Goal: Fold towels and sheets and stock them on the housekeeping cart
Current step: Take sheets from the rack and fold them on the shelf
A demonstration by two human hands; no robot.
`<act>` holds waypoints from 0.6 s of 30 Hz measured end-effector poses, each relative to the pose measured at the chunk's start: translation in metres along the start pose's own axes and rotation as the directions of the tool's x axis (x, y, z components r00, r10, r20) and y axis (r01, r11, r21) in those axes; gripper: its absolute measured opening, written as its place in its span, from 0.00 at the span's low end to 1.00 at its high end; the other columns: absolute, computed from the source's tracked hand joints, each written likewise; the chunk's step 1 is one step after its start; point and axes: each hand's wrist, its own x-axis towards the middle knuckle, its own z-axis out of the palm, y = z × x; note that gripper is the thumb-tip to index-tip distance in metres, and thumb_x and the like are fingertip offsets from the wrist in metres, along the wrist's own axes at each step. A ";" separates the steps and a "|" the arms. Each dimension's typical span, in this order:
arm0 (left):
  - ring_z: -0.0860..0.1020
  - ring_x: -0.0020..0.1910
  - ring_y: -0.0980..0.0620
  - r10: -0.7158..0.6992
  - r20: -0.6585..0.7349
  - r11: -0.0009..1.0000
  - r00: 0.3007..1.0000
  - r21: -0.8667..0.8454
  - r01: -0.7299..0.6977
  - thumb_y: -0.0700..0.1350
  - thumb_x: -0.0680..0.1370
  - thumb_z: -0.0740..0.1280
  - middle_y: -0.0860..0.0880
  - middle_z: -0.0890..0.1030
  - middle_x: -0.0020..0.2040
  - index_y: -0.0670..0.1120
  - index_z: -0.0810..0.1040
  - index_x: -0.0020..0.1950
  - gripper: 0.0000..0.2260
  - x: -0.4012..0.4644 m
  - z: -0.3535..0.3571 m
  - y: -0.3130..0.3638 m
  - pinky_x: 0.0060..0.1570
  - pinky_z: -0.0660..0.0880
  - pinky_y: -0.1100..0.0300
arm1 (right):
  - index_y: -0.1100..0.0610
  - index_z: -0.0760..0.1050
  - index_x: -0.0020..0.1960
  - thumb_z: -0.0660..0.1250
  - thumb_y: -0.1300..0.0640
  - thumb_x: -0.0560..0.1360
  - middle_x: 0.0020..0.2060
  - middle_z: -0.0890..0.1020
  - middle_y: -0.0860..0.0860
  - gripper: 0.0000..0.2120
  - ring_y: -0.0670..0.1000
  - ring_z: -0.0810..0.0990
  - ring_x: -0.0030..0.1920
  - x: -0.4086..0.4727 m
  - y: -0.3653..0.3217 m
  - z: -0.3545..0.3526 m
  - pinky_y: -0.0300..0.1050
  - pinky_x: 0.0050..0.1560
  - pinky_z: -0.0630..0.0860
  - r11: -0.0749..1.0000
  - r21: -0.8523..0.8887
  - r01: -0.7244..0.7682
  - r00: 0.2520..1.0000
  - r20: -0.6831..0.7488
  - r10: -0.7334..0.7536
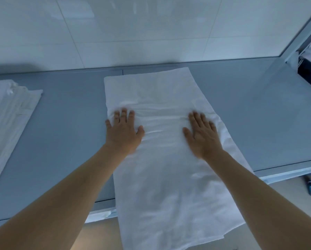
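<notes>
Both the left hand [123, 130] and the right hand [202, 135] lie flat, fingers straight and spread, pressing on a white towel [161, 159] and gripping nothing. The towel lies lengthwise across the grey table [68, 141], its near end hanging over the near edge. More folded white linen [8, 114] lies on the table's left, well apart.

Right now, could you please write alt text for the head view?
Both hands, left hand and right hand, press flat on a long white towel overhanging a grey table. Another white linen pile lies left.
</notes>
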 end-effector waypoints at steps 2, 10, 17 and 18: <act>0.49 0.84 0.45 0.086 -0.032 0.996 0.996 0.000 -0.086 0.60 0.83 0.52 0.47 0.52 0.85 0.48 0.54 0.84 0.32 -0.013 0.002 0.017 0.78 0.50 0.35 | 0.49 0.46 0.84 0.40 0.36 0.82 0.84 0.48 0.46 0.34 0.50 0.46 0.83 -0.024 -0.009 0.005 0.56 0.81 0.47 0.999 0.000 0.040 0.999 -0.011 -0.040; 0.49 0.84 0.49 0.222 -0.055 0.974 0.973 -0.028 -0.224 0.66 0.81 0.46 0.56 0.50 0.85 0.59 0.53 0.83 0.31 -0.075 0.019 0.029 0.79 0.49 0.37 | 0.42 0.43 0.84 0.45 0.38 0.83 0.83 0.46 0.42 0.31 0.48 0.44 0.83 -0.072 -0.013 0.006 0.59 0.80 0.49 0.974 -0.030 0.223 0.975 0.017 -0.223; 0.46 0.84 0.50 0.194 -0.017 0.981 0.981 -0.009 -0.194 0.65 0.82 0.48 0.56 0.46 0.85 0.55 0.50 0.84 0.32 -0.118 0.020 0.019 0.79 0.49 0.39 | 0.45 0.44 0.84 0.48 0.39 0.84 0.84 0.45 0.43 0.32 0.50 0.44 0.83 -0.111 -0.021 0.012 0.62 0.79 0.53 0.962 -0.002 0.274 0.962 -0.015 -0.274; 0.46 0.84 0.50 0.198 -0.009 0.980 0.980 -0.007 -0.198 0.65 0.82 0.48 0.56 0.45 0.85 0.55 0.49 0.84 0.32 -0.126 0.020 0.016 0.79 0.49 0.39 | 0.46 0.44 0.84 0.49 0.40 0.84 0.84 0.45 0.44 0.32 0.50 0.44 0.83 -0.120 -0.023 0.013 0.62 0.79 0.53 0.960 0.002 0.279 0.960 -0.019 -0.279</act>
